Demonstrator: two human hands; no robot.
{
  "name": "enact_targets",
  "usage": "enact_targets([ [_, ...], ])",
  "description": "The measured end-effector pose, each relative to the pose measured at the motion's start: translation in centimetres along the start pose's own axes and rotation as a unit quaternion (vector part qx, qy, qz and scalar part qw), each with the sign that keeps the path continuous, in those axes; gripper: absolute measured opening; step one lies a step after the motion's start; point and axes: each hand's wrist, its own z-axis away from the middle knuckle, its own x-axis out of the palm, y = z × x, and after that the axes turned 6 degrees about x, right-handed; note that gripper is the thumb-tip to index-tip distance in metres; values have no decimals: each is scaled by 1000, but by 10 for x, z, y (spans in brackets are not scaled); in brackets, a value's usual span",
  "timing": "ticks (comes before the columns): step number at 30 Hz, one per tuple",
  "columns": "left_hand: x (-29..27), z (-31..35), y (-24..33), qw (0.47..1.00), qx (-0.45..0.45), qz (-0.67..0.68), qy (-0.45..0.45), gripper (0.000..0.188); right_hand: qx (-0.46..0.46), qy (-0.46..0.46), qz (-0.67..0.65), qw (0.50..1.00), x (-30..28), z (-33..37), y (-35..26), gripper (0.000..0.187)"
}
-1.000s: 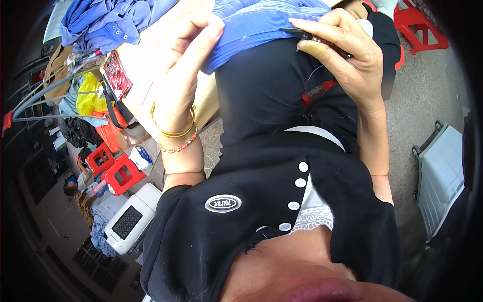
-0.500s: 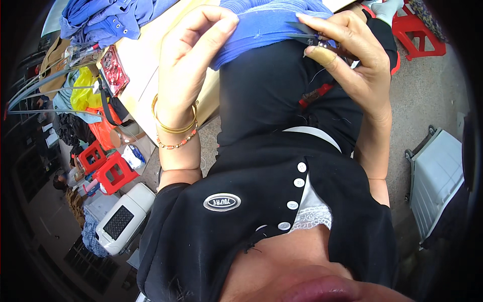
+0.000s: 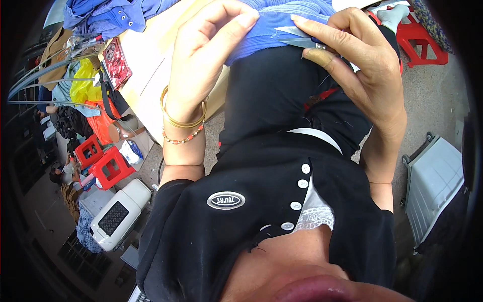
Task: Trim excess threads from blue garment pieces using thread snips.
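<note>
Blue ribbed cloth (image 3: 266,36), part of a knitted garment, lies across my black-trousered lap and the table edge. My left hand (image 3: 204,55), with gold bangles and a beaded bracelet at the wrist, pinches the cloth's upper left part between thumb and fingertips. Small metal thread snips (image 3: 294,42) sit in my right hand (image 3: 359,58), blades apart and pointing left over the cloth. A yellowish covering wraps my right thumb. The snips' handles are mostly hidden by my fingers.
A pale table (image 3: 143,75) carries a heap of blue garments (image 3: 108,17) and a red patterned phone case (image 3: 117,64). Yellow (image 3: 85,88) and red bags sit left of it. Red stools (image 3: 111,168) stand on both sides; a white wheeled bin (image 3: 433,189) is at right. A person sits far left.
Both hands have shifted slightly right in the picture with the cloth and snips. The snips' blades now show more brightly and reach further left over the cloth.
</note>
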Motion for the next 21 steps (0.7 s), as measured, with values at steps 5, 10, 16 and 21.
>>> enact_targets([
  [5,2,-3,0,1000,-1,-4,8,17,-21,8,-7,1000,4,-4,8,45],
  [10,18,-6,29,998,-41,46,22,11,-30,40,4,999,2,-6,9,44],
  [16,12,-12,20,996,-71,-56,-6,12,13,20,-14,1000,-4,-8,9,34],
  [21,8,-1,19,997,-73,-21,-28,13,3,43,-38,998,4,-4,4,31],
])
